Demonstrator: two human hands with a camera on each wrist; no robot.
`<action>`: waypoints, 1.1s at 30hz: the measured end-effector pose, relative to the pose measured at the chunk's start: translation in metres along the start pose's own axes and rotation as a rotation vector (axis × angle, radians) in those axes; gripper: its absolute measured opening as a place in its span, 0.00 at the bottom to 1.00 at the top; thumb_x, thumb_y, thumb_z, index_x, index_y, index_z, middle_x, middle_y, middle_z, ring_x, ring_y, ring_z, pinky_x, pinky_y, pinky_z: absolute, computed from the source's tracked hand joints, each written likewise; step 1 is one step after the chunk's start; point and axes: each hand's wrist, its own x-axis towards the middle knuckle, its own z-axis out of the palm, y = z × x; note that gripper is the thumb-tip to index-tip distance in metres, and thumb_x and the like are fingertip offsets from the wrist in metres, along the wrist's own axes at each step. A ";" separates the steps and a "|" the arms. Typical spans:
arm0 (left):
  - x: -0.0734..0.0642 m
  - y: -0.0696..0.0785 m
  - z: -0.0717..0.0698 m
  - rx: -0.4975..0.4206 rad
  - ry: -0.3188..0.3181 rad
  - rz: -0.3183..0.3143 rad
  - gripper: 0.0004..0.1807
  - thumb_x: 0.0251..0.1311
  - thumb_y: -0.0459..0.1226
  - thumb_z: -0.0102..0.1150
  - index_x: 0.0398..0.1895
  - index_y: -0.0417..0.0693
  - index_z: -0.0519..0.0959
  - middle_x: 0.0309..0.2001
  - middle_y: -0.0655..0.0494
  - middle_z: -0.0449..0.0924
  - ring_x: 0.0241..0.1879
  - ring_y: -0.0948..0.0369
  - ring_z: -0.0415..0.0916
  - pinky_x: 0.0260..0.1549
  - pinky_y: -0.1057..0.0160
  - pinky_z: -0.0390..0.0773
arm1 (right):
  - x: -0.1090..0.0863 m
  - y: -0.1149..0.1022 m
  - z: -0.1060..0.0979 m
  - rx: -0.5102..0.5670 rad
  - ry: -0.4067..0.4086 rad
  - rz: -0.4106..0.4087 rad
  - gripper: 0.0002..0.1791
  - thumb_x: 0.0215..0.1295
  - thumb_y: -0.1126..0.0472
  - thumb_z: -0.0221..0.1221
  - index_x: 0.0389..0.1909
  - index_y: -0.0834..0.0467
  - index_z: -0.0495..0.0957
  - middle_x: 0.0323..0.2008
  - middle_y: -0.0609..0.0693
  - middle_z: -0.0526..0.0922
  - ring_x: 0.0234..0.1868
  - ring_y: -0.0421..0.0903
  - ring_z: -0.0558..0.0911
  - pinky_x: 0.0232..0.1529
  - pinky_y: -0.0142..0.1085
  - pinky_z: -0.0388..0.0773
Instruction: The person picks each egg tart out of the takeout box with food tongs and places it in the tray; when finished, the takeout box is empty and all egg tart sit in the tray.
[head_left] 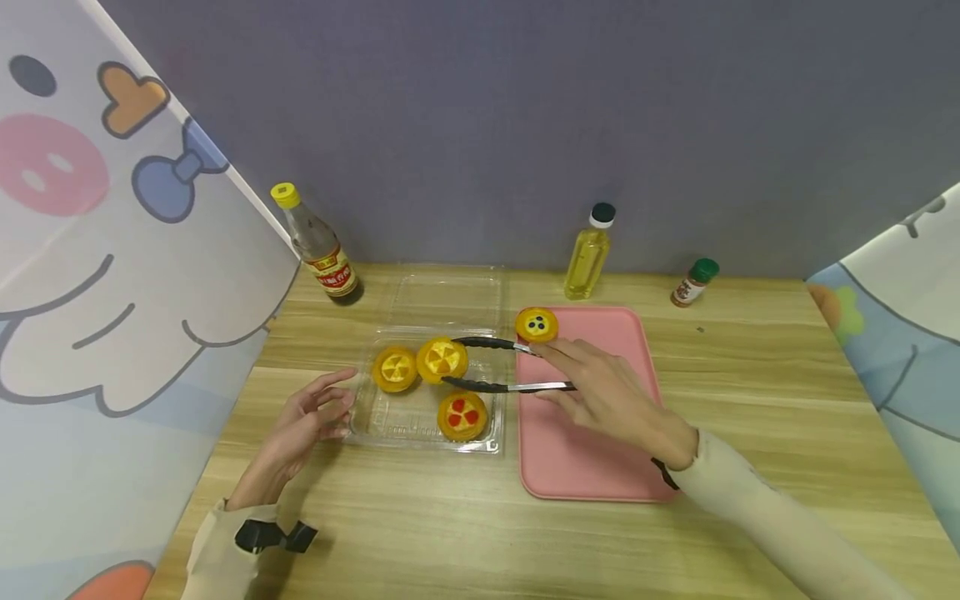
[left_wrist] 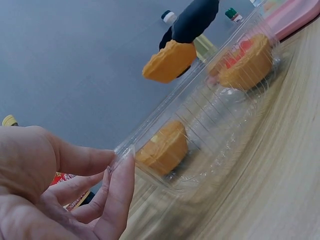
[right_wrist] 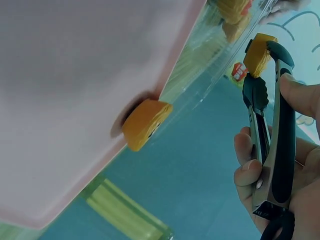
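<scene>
My right hand (head_left: 607, 392) grips a pair of black and silver tongs (right_wrist: 280, 145). Between the tong tips an egg tart (head_left: 442, 360) with orange wedges on top is pinched, held above the clear plastic box (left_wrist: 210, 145). Inside the box lie another orange-wedge tart (head_left: 394, 369) at the left and a red-topped tart (head_left: 462, 416) at the front right. My left hand (head_left: 309, 414) pinches the box's left rim between thumb and finger. A tart with dark berries (head_left: 537, 324) sits at the far left corner of the pink tray (head_left: 592, 458).
The box's clear lid (head_left: 448, 298) lies folded back behind it. A sauce bottle (head_left: 324, 250) with a yellow cap stands at the back left. An oil bottle (head_left: 588, 254) and a green-capped spice jar (head_left: 693, 282) stand behind the tray, near the grey wall (head_left: 465, 133).
</scene>
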 end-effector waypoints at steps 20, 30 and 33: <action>0.012 -0.003 -0.002 -0.002 -0.038 0.030 0.30 0.77 0.37 0.57 0.78 0.43 0.63 0.46 0.59 0.79 0.36 0.69 0.78 0.30 0.70 0.85 | -0.036 0.034 -0.016 -0.045 0.167 0.095 0.36 0.60 0.53 0.75 0.68 0.57 0.77 0.56 0.51 0.85 0.46 0.51 0.87 0.34 0.45 0.85; 0.005 -0.006 -0.005 -0.008 -0.040 0.022 0.31 0.77 0.37 0.57 0.79 0.43 0.63 0.45 0.61 0.79 0.36 0.69 0.78 0.30 0.69 0.85 | -0.052 0.044 -0.024 -0.081 0.164 0.169 0.35 0.59 0.54 0.76 0.67 0.58 0.77 0.54 0.53 0.85 0.38 0.50 0.85 0.26 0.35 0.76; 0.003 -0.006 -0.006 -0.010 -0.044 0.029 0.30 0.77 0.37 0.57 0.78 0.44 0.63 0.45 0.62 0.79 0.36 0.68 0.78 0.30 0.69 0.85 | -0.057 0.047 -0.025 -0.078 0.164 0.191 0.34 0.60 0.54 0.75 0.67 0.58 0.77 0.54 0.53 0.85 0.34 0.47 0.82 0.24 0.32 0.72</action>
